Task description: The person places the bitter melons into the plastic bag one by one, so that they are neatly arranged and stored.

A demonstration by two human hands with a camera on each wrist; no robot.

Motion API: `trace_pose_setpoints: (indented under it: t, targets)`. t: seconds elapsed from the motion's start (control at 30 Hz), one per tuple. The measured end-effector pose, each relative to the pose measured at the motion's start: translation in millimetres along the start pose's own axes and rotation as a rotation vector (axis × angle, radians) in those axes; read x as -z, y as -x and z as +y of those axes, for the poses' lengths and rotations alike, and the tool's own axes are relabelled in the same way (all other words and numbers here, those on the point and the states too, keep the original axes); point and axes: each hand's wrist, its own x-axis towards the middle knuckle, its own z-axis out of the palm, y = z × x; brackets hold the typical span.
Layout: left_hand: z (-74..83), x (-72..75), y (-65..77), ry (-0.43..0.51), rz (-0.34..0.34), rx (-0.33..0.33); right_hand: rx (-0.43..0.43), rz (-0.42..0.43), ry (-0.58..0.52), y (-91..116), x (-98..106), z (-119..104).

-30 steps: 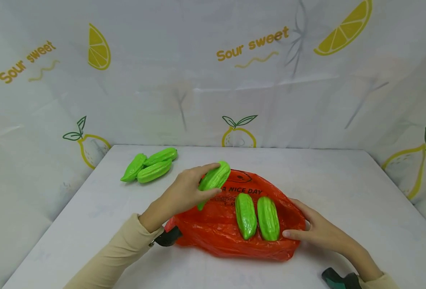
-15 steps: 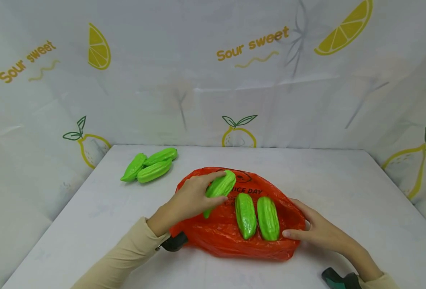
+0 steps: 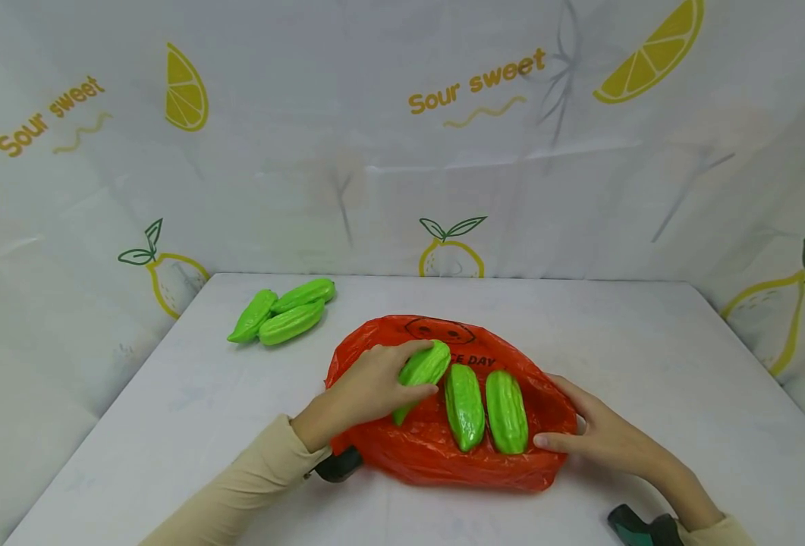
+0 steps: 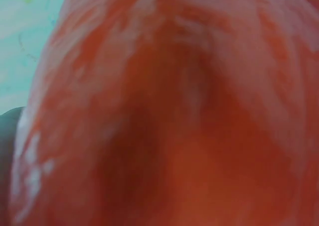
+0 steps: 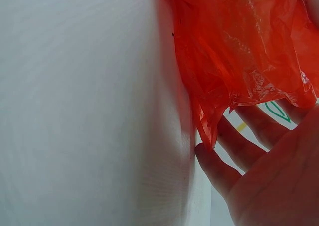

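Note:
My left hand [image 3: 369, 388] grips a green ridged bitter melon [image 3: 426, 365] between thumb and fingers, low over the open red plastic bag [image 3: 436, 472]. Two more bitter melons lie side by side in the bag, one in the middle [image 3: 465, 409] and one to its right [image 3: 507, 413]. At the bag's right rim, my right hand [image 3: 610, 438] holds the plastic, thumb inside and fingers outside. The right wrist view shows those fingers [image 5: 239, 144] behind the crumpled red bag [image 5: 234, 47]. Blurred red plastic [image 4: 164, 86] fills most of the left wrist view.
A cluster of 3 bitter melons [image 3: 291, 322] rests at the back left of the white table [image 3: 136, 455]. Behind the table hangs a white cloth backdrop [image 3: 272, 189] printed with lemons and lettering.
My left hand has moved right and down with the bitter melon, bringing it further over the bag and beside the other two. The right hand has kept its place at the rim.

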Motion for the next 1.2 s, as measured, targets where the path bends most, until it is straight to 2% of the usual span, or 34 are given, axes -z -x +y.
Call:
trace_pose_setpoints:
  t: [0.43,0.77,1.0,1.2]
  targets:
    - [-1.7,-11.1,-5.7,-0.054,-0.003,0.045,0.018,0.007,0.006,-1.1,0.2,-1.4]
    - [-0.2,-18.6,-9.0,-0.038,-0.053,0.121,0.018,-0.002,0.002,-0.7,0.6,-1.8]
    - [0.0,-19.2,-7.1,-0.015,-0.084,0.113,0.025,-0.009,-0.005,0.4,1.0,0.9]
    - [0.4,-17.1,-5.5,-0.037,-0.125,0.08,0.024,-0.002,-0.004,1.0,0.3,1.9]
